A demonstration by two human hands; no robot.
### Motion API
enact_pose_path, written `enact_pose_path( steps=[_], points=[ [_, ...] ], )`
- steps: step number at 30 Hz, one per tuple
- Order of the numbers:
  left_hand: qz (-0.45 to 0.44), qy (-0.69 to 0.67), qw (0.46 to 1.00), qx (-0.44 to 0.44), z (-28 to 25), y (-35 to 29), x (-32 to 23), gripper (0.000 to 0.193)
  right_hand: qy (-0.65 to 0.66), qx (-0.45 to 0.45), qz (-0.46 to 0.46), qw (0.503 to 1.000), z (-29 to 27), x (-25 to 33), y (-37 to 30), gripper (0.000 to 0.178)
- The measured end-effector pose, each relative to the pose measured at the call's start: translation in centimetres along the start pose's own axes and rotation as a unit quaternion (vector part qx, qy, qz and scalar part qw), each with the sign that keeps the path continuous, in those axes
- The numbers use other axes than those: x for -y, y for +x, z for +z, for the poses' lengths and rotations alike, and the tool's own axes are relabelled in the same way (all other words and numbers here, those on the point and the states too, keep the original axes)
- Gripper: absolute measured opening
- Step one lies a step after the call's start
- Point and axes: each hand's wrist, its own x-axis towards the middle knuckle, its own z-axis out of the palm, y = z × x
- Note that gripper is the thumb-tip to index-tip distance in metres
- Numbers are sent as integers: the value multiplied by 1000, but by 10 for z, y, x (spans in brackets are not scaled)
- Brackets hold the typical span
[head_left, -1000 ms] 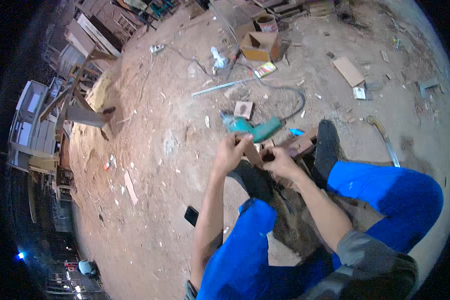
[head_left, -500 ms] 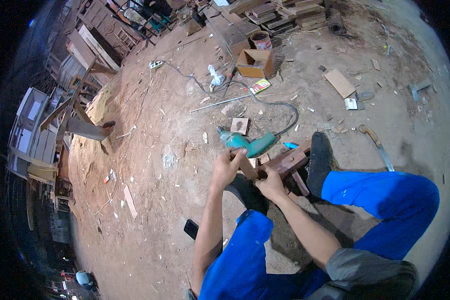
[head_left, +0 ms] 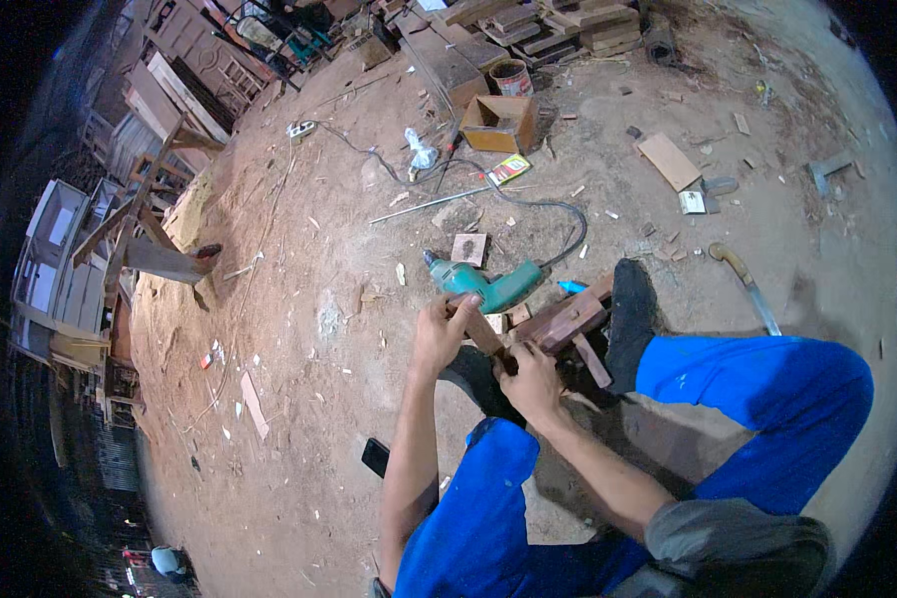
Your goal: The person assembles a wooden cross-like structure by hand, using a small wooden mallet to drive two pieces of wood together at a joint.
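Note:
Between my hands is a short brown strip of wood (head_left: pixel 483 331), held at a slant above my left foot. My left hand (head_left: pixel 443 334) is closed round its upper end, thumb and fingers pinching it. At the lower end, my right hand (head_left: pixel 532 383) is closed with its fingers bent against the strip; what lies inside that grip is partly hidden. Just beyond lies a green power drill (head_left: pixel 483 286) on its side. A dark wooden plane-like block (head_left: pixel 568 321) with a crosspiece rests between my feet, to the right of my hands.
A hand saw (head_left: pixel 746 281) lies right of my right foot. Farther off stand an open wooden box (head_left: pixel 498 125) and a tin can (head_left: pixel 511 77) near stacked boards (head_left: pixel 568 30). The drill's cable (head_left: pixel 578 224) curls across the dirt floor. A phone (head_left: pixel 376 456) lies beside my left forearm.
My right hand has turned and shifted slightly left and down along the strip, its fingers now bent more. My left hand keeps its pinch. The whole view has shifted a little.

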Motion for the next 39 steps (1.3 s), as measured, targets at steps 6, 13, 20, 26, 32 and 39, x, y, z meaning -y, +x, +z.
enact_pose_path(
  steps=[6,13,20,26,32,39],
  points=[
    [-8,-65,998,16,-2,-1,-4,45,-61,35,28,997,0,11,0,26],
    [2,-33,999,1,-4,2,13,43,-8,34,9,999,-8,9,-2,27],
    [12,-39,999,4,-1,2,19,43,27,27,-19,999,-6,-8,-10,25],
    [17,-50,999,10,-4,2,18,38,45,41,-38,997,-5,-11,-11,26],
    [-17,-1,1000,25,-11,-6,-7,42,32,46,-17,998,-13,-3,-12,25],
    [-20,-103,994,41,-9,-6,10,31,91,46,-36,994,-16,1,-15,18]
  ],
)
